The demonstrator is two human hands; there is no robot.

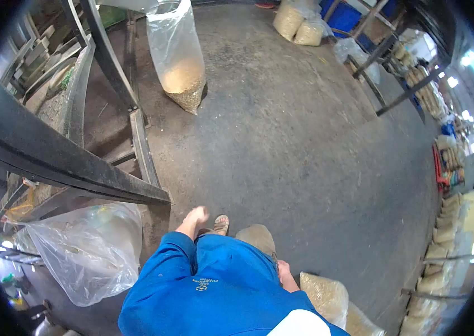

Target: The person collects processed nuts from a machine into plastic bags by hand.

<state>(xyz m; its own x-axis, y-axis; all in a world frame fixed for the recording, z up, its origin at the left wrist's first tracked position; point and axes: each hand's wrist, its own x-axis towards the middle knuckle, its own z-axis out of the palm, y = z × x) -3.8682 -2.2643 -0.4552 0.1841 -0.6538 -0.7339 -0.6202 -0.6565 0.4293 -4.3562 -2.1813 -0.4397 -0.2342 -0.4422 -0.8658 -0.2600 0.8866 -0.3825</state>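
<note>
My left hand [197,215] hangs in front of my body over the concrete floor, its fingers loosely curled with nothing in them. By my right hip is my right hand [284,268], close to my trousers, and its fingers are mostly hidden. A tall clear plastic bag [183,78], partly filled with pale grain-like pieces, stands on the floor ahead to the left. Nearest my left side is a large crumpled clear plastic bag [88,252]. A filled bag [325,297] stands close to my right hand but apart from it.
A dark metal frame [102,173] with legs on the floor takes up the left side. Filled bags [298,25] stand at the far end near blue bins [343,17]. Stacked sacks [441,246] line the right side. A metal rack [382,61] stands at the upper right.
</note>
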